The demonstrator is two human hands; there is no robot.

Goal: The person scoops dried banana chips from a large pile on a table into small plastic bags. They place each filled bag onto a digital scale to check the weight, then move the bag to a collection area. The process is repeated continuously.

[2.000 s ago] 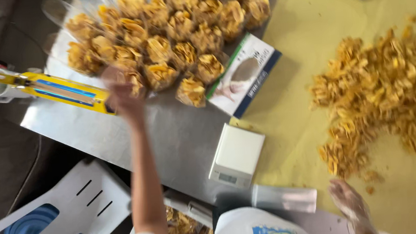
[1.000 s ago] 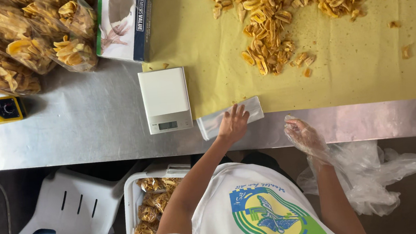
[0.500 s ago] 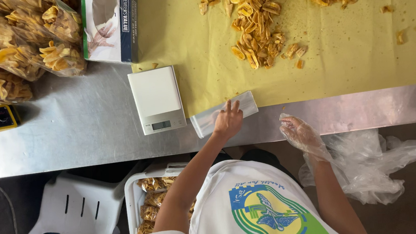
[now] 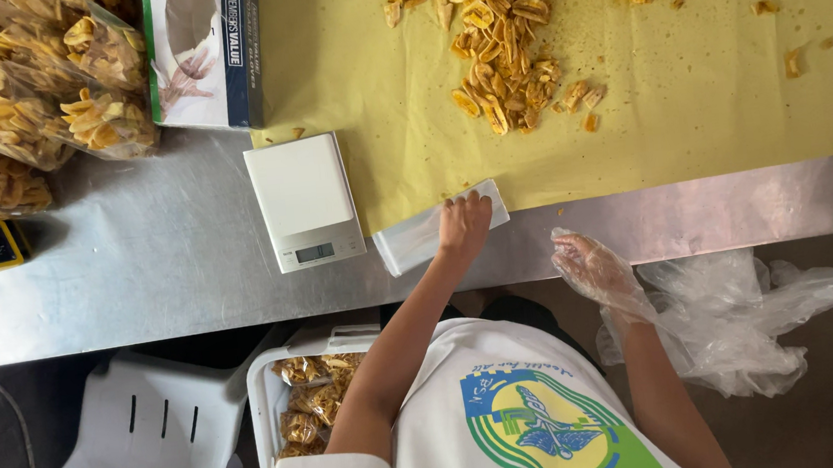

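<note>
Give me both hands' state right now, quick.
Left hand: bare, pressed on the stack of clear bags, closing nothing around it.
Right hand: in a clear plastic glove, fingers loosely open, empty, at the steel table edge.

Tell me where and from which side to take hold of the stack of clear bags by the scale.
Grip the stack of clear bags at its free near-left corner, coming from the table edge. It lies flat and tilted, its left end past the yellow paper on bare steel, close to the scale. The left hand already presses on its right part, so pinching that bare corner looks easiest.
</note>
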